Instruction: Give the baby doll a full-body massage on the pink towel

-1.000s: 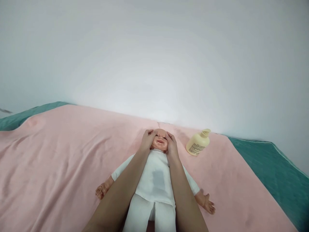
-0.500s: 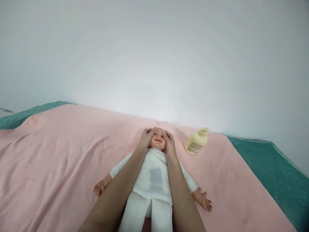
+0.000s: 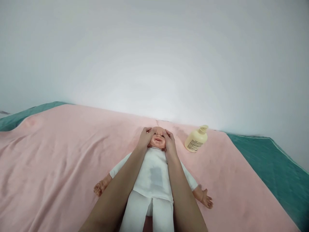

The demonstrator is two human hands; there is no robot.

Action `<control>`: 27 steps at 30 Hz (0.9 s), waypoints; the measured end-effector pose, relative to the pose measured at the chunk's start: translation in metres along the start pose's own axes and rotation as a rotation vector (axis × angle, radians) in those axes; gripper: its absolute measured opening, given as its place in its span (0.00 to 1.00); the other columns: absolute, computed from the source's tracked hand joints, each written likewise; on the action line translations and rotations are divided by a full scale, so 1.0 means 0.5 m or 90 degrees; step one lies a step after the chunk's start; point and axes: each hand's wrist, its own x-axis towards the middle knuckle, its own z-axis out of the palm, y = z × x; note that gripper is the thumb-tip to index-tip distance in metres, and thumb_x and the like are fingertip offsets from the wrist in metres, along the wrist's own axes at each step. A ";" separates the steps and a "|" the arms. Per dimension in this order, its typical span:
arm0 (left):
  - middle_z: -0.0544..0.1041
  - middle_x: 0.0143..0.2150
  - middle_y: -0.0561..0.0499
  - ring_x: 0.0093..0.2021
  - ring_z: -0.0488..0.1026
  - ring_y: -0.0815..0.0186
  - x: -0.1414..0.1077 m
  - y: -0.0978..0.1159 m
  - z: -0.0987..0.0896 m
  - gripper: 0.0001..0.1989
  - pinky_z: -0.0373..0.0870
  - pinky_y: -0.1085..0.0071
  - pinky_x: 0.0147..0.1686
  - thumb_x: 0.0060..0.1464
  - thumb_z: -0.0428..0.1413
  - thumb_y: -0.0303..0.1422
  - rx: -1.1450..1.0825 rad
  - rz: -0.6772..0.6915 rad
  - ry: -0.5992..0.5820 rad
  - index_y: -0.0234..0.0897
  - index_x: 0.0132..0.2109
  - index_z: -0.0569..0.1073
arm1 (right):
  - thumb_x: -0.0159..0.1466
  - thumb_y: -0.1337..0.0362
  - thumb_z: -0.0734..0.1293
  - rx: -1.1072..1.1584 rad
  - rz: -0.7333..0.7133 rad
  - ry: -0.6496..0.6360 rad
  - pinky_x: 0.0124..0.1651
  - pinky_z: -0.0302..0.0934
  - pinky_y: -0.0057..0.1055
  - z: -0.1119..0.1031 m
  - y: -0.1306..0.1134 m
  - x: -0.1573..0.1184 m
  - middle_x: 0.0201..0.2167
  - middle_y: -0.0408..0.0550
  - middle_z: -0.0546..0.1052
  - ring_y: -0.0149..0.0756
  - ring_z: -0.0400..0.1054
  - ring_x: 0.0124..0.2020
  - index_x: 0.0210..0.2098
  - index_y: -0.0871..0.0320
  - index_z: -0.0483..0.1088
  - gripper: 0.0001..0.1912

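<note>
A baby doll (image 3: 152, 174) in white clothes lies on its back on the pink cloth, arms spread out to the sides. My left hand (image 3: 146, 137) cups the left side of the doll's head (image 3: 158, 141), its thumb resting on the forehead. On the opposite side my right hand (image 3: 170, 143) holds the head in the same way, thumb on the brow. The fingers curl round the sides of the head and are partly hidden. Both forearms reach along the doll's body, over its arms. A greyish patch marks the shirt front.
A pale yellow pump bottle (image 3: 196, 140) stands upright on the pink cloth (image 3: 53, 154), right of the doll's head. Green fabric (image 3: 272, 164) shows beyond the cloth at both sides. A plain white wall (image 3: 154, 64) rises behind.
My left thumb has shifted slightly down and outward on the doll's forehead, showing more of it. The view has tilted a little. Both hands stay on the head.
</note>
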 end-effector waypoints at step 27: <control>0.74 0.47 0.42 0.47 0.73 0.57 0.004 0.003 0.004 0.16 0.69 0.65 0.45 0.47 0.64 0.35 0.015 -0.013 0.017 0.36 0.42 0.68 | 0.49 0.55 0.73 0.006 -0.003 0.013 0.43 0.69 0.34 0.005 0.016 0.019 0.39 0.45 0.77 0.40 0.72 0.43 0.40 0.54 0.71 0.20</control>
